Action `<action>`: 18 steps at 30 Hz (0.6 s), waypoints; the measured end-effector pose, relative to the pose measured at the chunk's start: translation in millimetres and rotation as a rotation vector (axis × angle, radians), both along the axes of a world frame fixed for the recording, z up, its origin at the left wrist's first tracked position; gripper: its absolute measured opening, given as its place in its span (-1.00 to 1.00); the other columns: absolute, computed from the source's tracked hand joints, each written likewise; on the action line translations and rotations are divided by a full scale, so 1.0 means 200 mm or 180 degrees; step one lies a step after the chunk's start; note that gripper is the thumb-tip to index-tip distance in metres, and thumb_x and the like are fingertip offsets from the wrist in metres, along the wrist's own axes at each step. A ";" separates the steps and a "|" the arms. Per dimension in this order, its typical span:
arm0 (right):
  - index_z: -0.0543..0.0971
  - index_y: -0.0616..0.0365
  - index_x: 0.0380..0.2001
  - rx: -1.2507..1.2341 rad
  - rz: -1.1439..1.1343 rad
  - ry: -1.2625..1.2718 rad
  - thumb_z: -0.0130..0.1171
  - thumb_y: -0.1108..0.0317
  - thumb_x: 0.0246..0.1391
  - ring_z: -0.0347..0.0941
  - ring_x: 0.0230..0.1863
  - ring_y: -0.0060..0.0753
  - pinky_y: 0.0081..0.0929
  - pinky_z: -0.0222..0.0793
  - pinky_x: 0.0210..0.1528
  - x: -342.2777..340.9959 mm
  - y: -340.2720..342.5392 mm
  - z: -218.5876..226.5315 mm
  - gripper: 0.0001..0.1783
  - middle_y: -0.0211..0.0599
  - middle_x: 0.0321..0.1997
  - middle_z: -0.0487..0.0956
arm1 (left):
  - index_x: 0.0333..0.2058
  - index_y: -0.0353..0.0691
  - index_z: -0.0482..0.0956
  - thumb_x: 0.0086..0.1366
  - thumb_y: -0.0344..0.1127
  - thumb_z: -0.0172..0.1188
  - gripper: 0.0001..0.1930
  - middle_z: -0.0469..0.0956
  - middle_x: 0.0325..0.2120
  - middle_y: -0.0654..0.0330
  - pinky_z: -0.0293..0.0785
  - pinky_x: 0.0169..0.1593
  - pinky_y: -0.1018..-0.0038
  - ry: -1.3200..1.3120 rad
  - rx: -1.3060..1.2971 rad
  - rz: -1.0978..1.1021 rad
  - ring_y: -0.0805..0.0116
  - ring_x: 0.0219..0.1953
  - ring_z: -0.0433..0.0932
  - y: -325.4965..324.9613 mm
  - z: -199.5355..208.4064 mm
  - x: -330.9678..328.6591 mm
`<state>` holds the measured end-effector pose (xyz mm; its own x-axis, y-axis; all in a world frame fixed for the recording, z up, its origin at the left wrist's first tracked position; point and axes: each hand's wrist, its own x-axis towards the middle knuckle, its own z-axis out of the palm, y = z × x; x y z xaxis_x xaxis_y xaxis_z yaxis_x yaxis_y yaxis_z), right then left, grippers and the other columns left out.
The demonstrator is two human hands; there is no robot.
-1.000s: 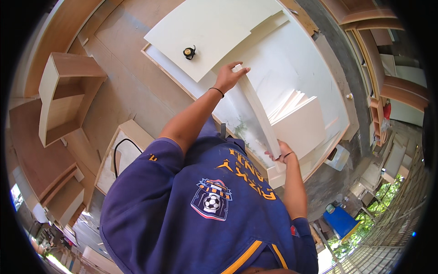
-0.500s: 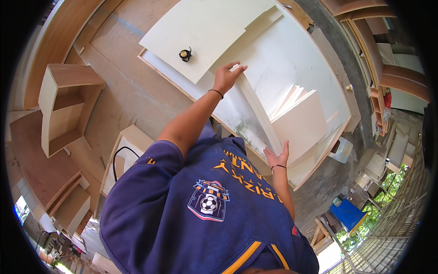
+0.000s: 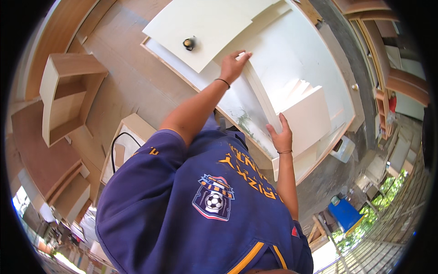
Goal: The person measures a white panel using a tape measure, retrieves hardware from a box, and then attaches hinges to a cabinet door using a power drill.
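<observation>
Strip (image 3: 261, 90) pale cream, big panel (image 3: 200, 23) off-white, table (image 3: 315, 52) white with brown edging (image 3: 155, 54) and dark green smudges (image 3: 246, 121). Shirt (image 3: 141, 205) navy, orange lettering (image 3: 252, 167), black-and-white ball (image 3: 214, 201) on crest (image 3: 213, 188), yellow-orange trim (image 3: 247, 258); wristbands (image 3: 223, 82) black. Open box (image 3: 49, 102) cream and brown; small round thing (image 3: 188, 44) black with gold centre

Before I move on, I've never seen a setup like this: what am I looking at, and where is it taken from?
There's no machine here, just a person's bare hands. The camera sits on their head and looks down; its wide lens bends straight edges. Picture left is the person's left.

The left hand has a grip on the far end of a pale strip. The right hand is open by its near end; whether it touches is hard to tell.

On the white table lie a large white board, with a small black object on it, and a pale panel.
</observation>
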<state>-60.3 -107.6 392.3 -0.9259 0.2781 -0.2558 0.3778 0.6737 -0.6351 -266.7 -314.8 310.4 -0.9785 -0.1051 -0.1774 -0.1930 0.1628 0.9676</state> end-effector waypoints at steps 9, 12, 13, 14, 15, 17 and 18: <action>0.28 0.11 0.09 0.0270 0.0984 -0.0906 0.42 0.11 -0.37 0.48 -0.14 0.01 -0.25 0.38 -0.10 -0.12 -0.15 -0.01 -0.11 0.02 -0.15 0.53 | -0.18 -0.32 0.36 -0.11 -0.08 0.37 -0.41 0.43 -0.25 -0.01 0.34 -0.07 0.33 0.0190 0.0021 0.0775 0.05 -0.16 0.42 0.04 0.08 0.24; 0.35 0.10 0.01 0.0333 0.1158 -0.0841 0.40 0.15 -0.34 0.51 -0.21 -0.04 -0.27 0.41 -0.15 -0.12 -0.15 0.01 -0.24 -0.07 -0.24 0.57 | -0.27 -0.31 0.37 -0.07 -0.11 0.34 -0.51 0.44 -0.34 0.01 0.36 -0.14 0.33 0.0509 -0.0155 0.0995 0.08 -0.23 0.44 0.04 0.07 0.26; 0.37 0.10 -0.01 0.0364 0.1132 -0.0847 0.39 0.15 -0.33 0.52 -0.23 -0.05 -0.28 0.41 -0.17 -0.11 -0.14 0.01 -0.26 -0.09 -0.26 0.58 | -0.28 -0.31 0.36 -0.07 -0.10 0.32 -0.51 0.40 -0.33 0.01 0.34 -0.13 0.31 0.0461 -0.0055 0.0994 0.04 -0.22 0.41 0.04 0.08 0.27; 0.37 0.10 -0.01 0.0379 0.1166 -0.0858 0.39 0.15 -0.33 0.52 -0.23 -0.05 -0.28 0.41 -0.17 -0.10 -0.14 0.01 -0.26 -0.09 -0.26 0.58 | -0.28 -0.31 0.36 -0.07 -0.10 0.32 -0.51 0.40 -0.33 0.01 0.34 -0.13 0.31 0.0449 -0.0048 0.1030 0.04 -0.22 0.41 0.03 0.08 0.29; 0.38 0.10 -0.03 0.0433 0.1205 -0.0842 0.39 0.14 -0.32 0.52 -0.24 -0.05 -0.28 0.42 -0.18 -0.10 -0.13 0.02 -0.29 -0.09 -0.27 0.58 | -0.28 -0.30 0.36 -0.06 -0.08 0.31 -0.51 0.41 -0.33 0.01 0.35 -0.15 0.31 0.0435 -0.0129 0.1008 0.04 -0.22 0.41 0.03 0.08 0.31; 0.39 0.10 -0.05 0.0505 0.1254 -0.0833 0.38 0.13 -0.32 0.52 -0.25 -0.06 -0.28 0.42 -0.20 -0.10 -0.11 0.01 -0.31 -0.10 -0.29 0.58 | -0.28 -0.30 0.37 -0.05 -0.07 0.31 -0.51 0.41 -0.33 0.02 0.36 -0.16 0.31 0.0414 -0.0194 0.0999 0.05 -0.23 0.42 0.03 0.07 0.32; 0.41 0.10 -0.07 0.0556 0.1295 -0.0784 0.38 0.12 -0.31 0.52 -0.26 -0.06 -0.28 0.42 -0.20 -0.11 -0.11 0.00 -0.34 -0.10 -0.30 0.58 | -0.29 -0.29 0.38 -0.04 -0.04 0.30 -0.51 0.43 -0.33 0.03 0.37 -0.18 0.32 0.0377 -0.0315 0.0952 0.06 -0.24 0.43 0.02 0.08 0.31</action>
<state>-82.6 -130.0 392.6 -0.8861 -0.0347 -0.4622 0.1869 0.8858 -0.4248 -204.8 -310.8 325.7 -0.9150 -0.4017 -0.0390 -0.1335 0.2101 0.9685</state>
